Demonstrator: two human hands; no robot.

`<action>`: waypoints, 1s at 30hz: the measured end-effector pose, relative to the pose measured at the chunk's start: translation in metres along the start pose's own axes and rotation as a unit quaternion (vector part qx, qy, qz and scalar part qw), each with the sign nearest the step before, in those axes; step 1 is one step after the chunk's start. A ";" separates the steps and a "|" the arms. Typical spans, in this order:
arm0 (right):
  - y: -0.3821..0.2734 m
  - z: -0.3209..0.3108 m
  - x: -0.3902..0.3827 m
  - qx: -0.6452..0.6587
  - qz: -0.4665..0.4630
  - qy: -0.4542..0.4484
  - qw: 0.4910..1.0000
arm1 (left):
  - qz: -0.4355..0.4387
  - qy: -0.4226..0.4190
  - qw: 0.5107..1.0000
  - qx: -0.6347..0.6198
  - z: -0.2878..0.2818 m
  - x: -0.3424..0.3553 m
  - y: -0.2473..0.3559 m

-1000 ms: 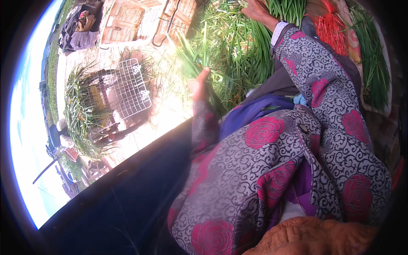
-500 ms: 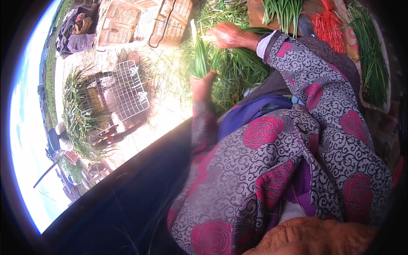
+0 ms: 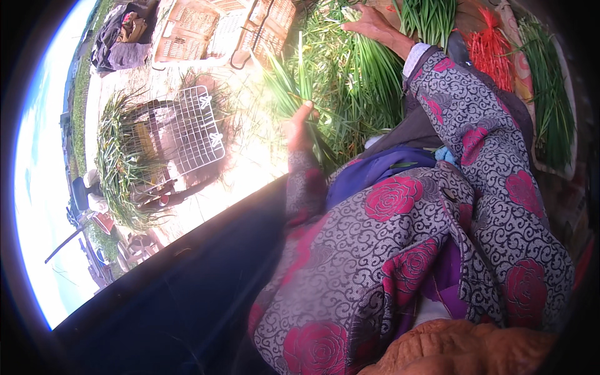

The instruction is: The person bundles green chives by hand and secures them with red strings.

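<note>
My left hand (image 3: 299,126) is closed around a small loose bunch of chives (image 3: 289,90), whose long flat green blades fan out above the fist. Further up and to the right, my right hand (image 3: 374,26) grips a thicker sheaf of chives (image 3: 377,78) by its pale stem ends, the leaves hanging down toward my lap. The two hands are apart. Beneath and between them lies a heap of loose chives (image 3: 325,69). Part of the right hand's fingers is hidden by the hand itself.
A pale plastic crate (image 3: 182,31) stands at the upper left, with dark cloth (image 3: 122,44) beside it. Below it is a white wire basket (image 3: 199,128) with grass around it. On the right lie chive bundles (image 3: 428,22), red plastic strips (image 3: 489,53) and more chives (image 3: 550,100).
My right hand has moved up and to the right, away from the left hand, and a thick sheaf now shows in it. The blades in my left hand have spread out.
</note>
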State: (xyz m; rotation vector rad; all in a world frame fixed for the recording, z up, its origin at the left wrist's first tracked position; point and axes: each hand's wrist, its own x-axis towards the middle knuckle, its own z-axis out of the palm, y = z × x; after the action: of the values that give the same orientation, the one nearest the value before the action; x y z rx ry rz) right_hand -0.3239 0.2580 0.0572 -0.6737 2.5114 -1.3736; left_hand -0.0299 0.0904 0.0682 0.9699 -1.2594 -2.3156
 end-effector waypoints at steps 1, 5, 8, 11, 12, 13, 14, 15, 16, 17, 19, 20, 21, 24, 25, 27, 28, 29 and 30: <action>-0.017 0.009 -0.006 0.065 -0.043 -0.024 0.997 | -0.005 -0.030 0.999 0.039 0.000 0.003 -0.007; -0.064 0.031 -0.046 0.268 -0.099 -0.166 0.944 | -0.029 -0.079 0.994 0.076 0.009 0.003 -0.030; -0.052 0.017 -0.029 0.111 -0.142 -0.160 0.971 | -0.038 -0.060 0.996 0.057 0.010 0.002 -0.030; -0.020 0.002 -0.015 -0.111 -0.074 0.071 0.989 | -0.048 -0.046 0.993 0.096 -0.010 0.011 -0.035; 0.017 -0.016 0.006 -0.163 -0.045 0.064 0.983 | -0.057 -0.066 0.989 0.118 -0.002 0.018 -0.041; 0.012 -0.014 0.007 -0.152 -0.050 0.069 0.985 | -0.077 -0.066 0.989 0.104 -0.006 0.020 -0.038; 0.004 -0.012 0.005 -0.144 -0.054 0.071 0.986 | -0.070 -0.049 0.990 0.108 -0.007 0.019 -0.036; 0.000 -0.007 0.001 -0.038 -0.057 0.030 0.997 | -0.065 -0.037 0.991 0.113 -0.003 0.017 -0.038; -0.006 0.003 -0.003 0.069 -0.059 -0.011 0.996 | -0.059 -0.025 0.991 0.118 0.001 0.015 -0.040; -0.018 0.011 -0.007 0.178 -0.062 -0.053 0.981 | -0.069 -0.033 0.991 0.113 0.003 0.015 -0.040; -0.054 0.028 -0.024 0.190 -0.072 -0.097 0.974 | -0.075 -0.054 0.988 0.127 0.003 0.011 -0.036; -0.054 0.034 -0.029 0.212 -0.067 -0.128 0.967 | -0.074 -0.077 0.984 0.144 0.007 0.007 -0.034; -0.050 0.038 -0.031 0.224 -0.058 -0.145 0.962 | -0.062 -0.108 0.973 0.194 0.013 0.001 -0.034; -0.048 0.042 -0.036 0.258 -0.079 -0.195 0.943 | -0.050 -0.109 0.992 0.036 0.030 -0.009 -0.027; -0.047 0.037 -0.036 0.267 -0.113 -0.207 0.934 | -0.029 -0.119 0.992 0.000 0.030 -0.006 -0.028; -0.046 0.034 -0.035 0.280 -0.175 -0.225 0.917 | -0.058 -0.079 0.995 0.030 0.023 -0.002 -0.022; -0.045 0.031 -0.036 0.256 -0.165 -0.236 0.923 | -0.069 -0.061 0.994 0.052 0.013 0.006 -0.026; -0.053 0.025 -0.039 0.235 -0.154 -0.252 0.926 | -0.057 -0.056 0.995 0.059 0.006 0.007 -0.024; -0.057 0.016 -0.040 0.211 -0.142 -0.261 0.931 | -0.048 -0.059 0.995 0.067 0.005 0.006 -0.022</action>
State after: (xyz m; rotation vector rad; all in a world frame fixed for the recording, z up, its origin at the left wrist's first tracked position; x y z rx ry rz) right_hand -0.2660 0.2384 0.0942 -1.1520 1.6876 -1.5058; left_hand -0.0375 0.1023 0.0492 0.9688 -1.4613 -2.4185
